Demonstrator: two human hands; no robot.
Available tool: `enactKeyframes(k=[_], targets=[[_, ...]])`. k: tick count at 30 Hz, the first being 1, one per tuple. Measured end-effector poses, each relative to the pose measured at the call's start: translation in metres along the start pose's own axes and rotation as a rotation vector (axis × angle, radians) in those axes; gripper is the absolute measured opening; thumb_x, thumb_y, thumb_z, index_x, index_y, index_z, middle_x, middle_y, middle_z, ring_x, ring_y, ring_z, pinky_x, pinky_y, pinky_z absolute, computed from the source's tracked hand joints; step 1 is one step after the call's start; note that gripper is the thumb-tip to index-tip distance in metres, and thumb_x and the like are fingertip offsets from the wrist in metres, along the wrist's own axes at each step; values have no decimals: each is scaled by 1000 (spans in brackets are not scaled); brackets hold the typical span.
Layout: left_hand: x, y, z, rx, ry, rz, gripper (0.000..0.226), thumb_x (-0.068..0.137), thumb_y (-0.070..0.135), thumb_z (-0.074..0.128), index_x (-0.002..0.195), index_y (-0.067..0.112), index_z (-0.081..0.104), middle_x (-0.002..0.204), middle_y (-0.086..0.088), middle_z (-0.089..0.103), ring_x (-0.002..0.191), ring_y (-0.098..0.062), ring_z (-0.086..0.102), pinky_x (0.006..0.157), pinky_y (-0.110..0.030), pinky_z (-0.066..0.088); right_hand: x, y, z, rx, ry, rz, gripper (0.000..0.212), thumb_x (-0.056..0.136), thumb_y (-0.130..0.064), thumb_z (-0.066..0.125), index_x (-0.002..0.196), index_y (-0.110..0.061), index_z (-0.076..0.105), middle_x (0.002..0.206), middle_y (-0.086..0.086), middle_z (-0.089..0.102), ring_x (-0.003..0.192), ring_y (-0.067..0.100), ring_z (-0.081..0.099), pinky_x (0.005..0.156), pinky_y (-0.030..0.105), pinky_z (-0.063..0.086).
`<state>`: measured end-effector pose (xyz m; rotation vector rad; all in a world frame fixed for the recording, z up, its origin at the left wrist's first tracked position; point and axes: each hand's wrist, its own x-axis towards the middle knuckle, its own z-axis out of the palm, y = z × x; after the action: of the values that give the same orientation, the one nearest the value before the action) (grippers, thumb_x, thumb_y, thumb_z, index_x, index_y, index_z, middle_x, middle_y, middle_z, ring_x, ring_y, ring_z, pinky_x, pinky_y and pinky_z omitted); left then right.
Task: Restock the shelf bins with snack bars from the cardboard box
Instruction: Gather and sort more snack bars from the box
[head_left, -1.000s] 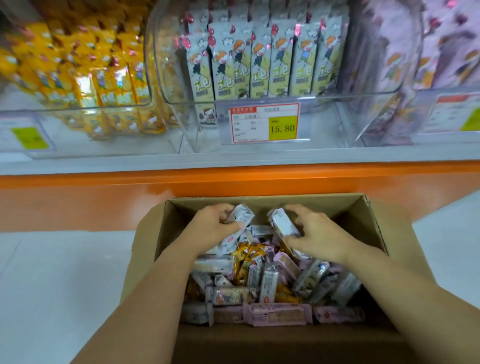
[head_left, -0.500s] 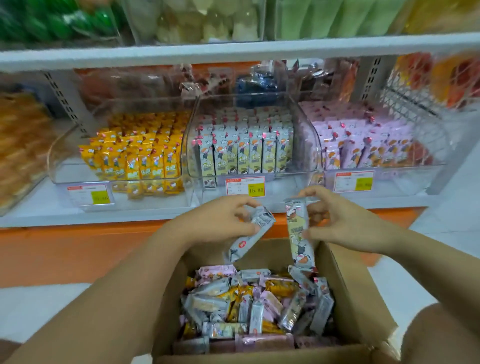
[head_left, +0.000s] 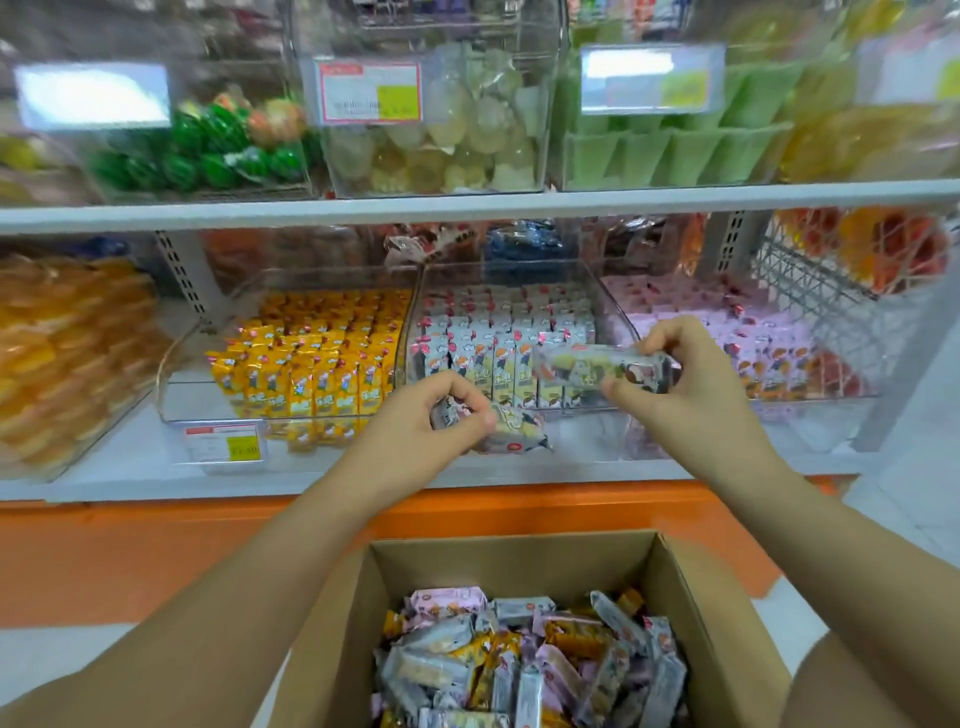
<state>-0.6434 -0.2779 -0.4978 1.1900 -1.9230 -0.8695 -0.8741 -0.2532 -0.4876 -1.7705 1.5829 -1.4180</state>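
My left hand (head_left: 441, 423) pinches a grey-wrapped snack bar (head_left: 511, 434) in front of the middle clear bin (head_left: 610, 306). My right hand (head_left: 675, 382) grips a second grey snack bar (head_left: 597, 366), held level over that bin's front right part. Rows of upright grey bars (head_left: 498, 348) fill the middle bin. The open cardboard box (head_left: 343, 618) sits below at the bottom centre, heaped with mixed grey, pink and yellow bars (head_left: 524, 660).
A bin of yellow bars (head_left: 311, 358) stands left of the middle bin, a bin of pink bars (head_left: 758, 343) to its right. A wire basket (head_left: 831, 296) is at far right. An upper shelf (head_left: 467, 205) holds bins of sweets. The orange shelf base (head_left: 156, 545) runs below.
Both hands lifted out of the box, each with a grey bar, and rose to the middle bin. My view tilted up from the box toward the shelves.
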Motion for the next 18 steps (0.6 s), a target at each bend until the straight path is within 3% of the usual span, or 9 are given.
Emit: enactKeyframes(k=[2,5,8,11,14,16,18], targets=[[2,0,-2,-61,135,7,11,87,20,64,81,29,60,91,23,63,99,3,58,91,-36,49,0,-2,8,113,79,60,34,79,-20,75,76,-13,41,78,9,46,64,18,40,60,32,36],[9,1,-7,-251,273,-47,30,87,5,64,96,33,55,106,13,59,104,-17,61,77,-29,56,0,-5,20,285,44,155,36,77,-21,76,69,-10,43,77,29,51,64,19,52,62,34,44],[17,4,-9,-655,329,-199,40,86,-7,59,104,29,55,118,-4,57,99,-21,64,75,-28,58,1,-7,31,329,-40,204,31,79,-20,74,76,-9,45,71,16,53,58,8,56,55,16,46],[17,11,-4,-934,214,-337,37,83,-9,58,105,21,60,112,-9,63,91,-18,68,76,-29,58,-2,-4,44,303,-160,253,39,80,-29,72,108,-20,46,88,-1,59,75,12,63,68,24,51],[14,13,11,-678,-11,-341,40,83,-4,63,116,19,58,102,0,72,91,-14,69,77,-30,57,-6,-7,50,289,-206,207,55,81,-30,70,122,-39,34,103,-3,56,81,12,66,75,27,56],[13,10,17,-385,-47,-274,44,84,8,67,123,25,56,110,9,68,101,-9,65,85,-28,53,-8,-9,49,253,-215,155,61,82,-27,70,121,-49,28,105,-5,53,87,12,64,74,21,55],[13,11,14,-253,-38,-199,35,84,17,69,113,34,59,108,14,67,97,-1,64,79,-17,52,-9,-9,46,221,-216,110,59,83,-27,70,120,-51,30,99,-5,53,87,5,61,71,17,52]])
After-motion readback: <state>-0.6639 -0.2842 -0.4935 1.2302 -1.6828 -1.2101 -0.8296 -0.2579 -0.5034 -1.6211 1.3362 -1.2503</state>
